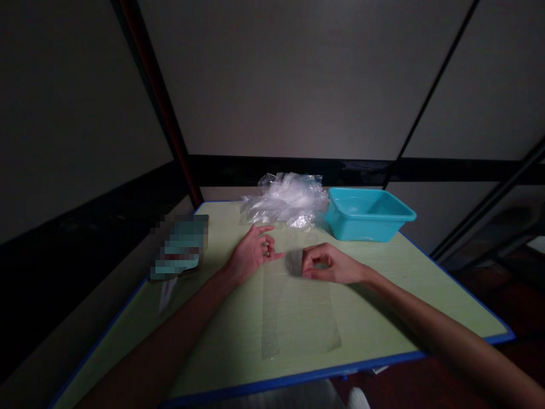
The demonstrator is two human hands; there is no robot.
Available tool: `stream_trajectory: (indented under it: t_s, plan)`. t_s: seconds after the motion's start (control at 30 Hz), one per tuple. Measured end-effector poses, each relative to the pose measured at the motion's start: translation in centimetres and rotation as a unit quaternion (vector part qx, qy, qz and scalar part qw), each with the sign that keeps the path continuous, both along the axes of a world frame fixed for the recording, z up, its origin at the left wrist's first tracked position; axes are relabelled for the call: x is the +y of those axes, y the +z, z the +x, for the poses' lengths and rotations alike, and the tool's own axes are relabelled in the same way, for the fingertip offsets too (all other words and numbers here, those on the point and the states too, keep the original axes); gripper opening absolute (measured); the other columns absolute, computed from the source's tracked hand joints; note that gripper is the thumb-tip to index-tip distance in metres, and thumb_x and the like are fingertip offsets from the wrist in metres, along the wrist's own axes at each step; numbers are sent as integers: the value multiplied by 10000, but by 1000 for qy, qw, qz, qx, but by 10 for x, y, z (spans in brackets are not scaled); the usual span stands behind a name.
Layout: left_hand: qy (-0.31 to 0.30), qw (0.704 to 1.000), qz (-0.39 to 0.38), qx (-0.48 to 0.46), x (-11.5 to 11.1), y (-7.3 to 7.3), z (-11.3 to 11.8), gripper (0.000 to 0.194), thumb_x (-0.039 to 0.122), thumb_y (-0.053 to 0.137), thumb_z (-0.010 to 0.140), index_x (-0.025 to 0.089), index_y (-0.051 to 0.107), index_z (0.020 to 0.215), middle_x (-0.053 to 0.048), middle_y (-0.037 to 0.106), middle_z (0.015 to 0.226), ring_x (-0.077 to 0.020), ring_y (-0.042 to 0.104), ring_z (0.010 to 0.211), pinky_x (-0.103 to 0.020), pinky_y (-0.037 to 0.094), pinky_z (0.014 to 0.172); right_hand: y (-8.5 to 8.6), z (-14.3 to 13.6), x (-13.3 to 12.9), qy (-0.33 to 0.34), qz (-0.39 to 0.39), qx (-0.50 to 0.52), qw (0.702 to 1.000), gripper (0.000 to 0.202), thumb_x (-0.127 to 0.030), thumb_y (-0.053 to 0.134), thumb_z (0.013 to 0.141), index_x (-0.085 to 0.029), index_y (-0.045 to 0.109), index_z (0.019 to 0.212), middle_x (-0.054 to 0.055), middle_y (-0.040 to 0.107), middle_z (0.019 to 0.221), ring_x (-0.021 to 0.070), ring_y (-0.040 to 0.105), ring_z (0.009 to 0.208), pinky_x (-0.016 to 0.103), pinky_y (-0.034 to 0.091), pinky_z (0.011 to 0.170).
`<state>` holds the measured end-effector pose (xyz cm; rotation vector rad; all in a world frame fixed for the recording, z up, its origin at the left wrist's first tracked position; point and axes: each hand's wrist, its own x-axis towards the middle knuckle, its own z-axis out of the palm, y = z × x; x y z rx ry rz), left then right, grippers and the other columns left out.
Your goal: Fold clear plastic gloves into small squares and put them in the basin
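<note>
A clear plastic bag (300,318) lies flat in the middle of the pale green table (370,312). My left hand (253,254) is over its far left side, with the index and little fingers stretched out, the others bent, and nothing in it. Beyond the bag's far right part, my right hand (330,264) has thumb and fingertips brought together in a pinch. Whatever those fingertips hold, if anything, is too small or see-through to make out. A dim grey patch shows on the table between the two hands.
A heap of crumpled clear plastic bags (289,199) sits at the table's back. To its right stands a turquoise plastic basin (368,227). A blurred-out greenish packet (181,247) lies at the left edge. Panelled walls (272,85) rise behind the table.
</note>
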<state>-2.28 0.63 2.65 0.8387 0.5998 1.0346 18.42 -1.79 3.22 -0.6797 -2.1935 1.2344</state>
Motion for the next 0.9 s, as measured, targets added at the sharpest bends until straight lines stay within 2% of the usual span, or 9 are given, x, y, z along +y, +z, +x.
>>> stream_trajectory:
  t_s: [0.07,0.17,0.33,0.5,0.67,0.9]
  plan:
    - [-10,1000,-6,0,0,0,-1,343,322,196,884,148,488,924,3,502,609,-130,512,491,-449,435,740,6,8,-6,38,63,-59,996,86,-185,567,726,-120,578,671,-14,480,635,83,445,593,216,363,554]
    - [-43,999,-14,12,-2,-2,2,356,344,203,881,142,493,922,-3,509,607,-135,514,488,-468,423,751,13,17,-13,110,96,-126,981,71,-168,571,731,-116,615,714,2,498,660,91,471,631,215,375,575]
    - [-69,996,-41,50,-3,-3,5,393,383,172,880,143,480,923,-6,519,604,-138,515,490,-475,405,768,17,25,-21,201,99,-181,958,100,-162,640,679,-123,624,770,21,524,733,111,480,721,219,382,626]
    - [-73,994,-44,67,-4,-1,5,414,411,169,873,139,476,931,-13,520,605,-153,523,520,-466,399,773,11,23,-27,270,75,-198,939,181,-165,698,608,-123,593,749,6,529,700,115,471,714,227,383,640]
    - [-85,993,-42,64,-4,-1,4,436,429,168,868,135,482,942,-24,527,617,-167,534,552,-462,392,776,10,16,-30,292,55,-205,933,170,-102,688,583,-122,567,700,-12,500,647,108,458,677,209,375,596]
    - [-96,993,-44,60,-2,-2,3,472,452,150,862,132,489,938,-29,527,617,-180,538,573,-461,379,783,8,13,-33,303,37,-200,931,91,-47,600,621,-124,566,655,-23,478,623,84,441,628,192,377,578]
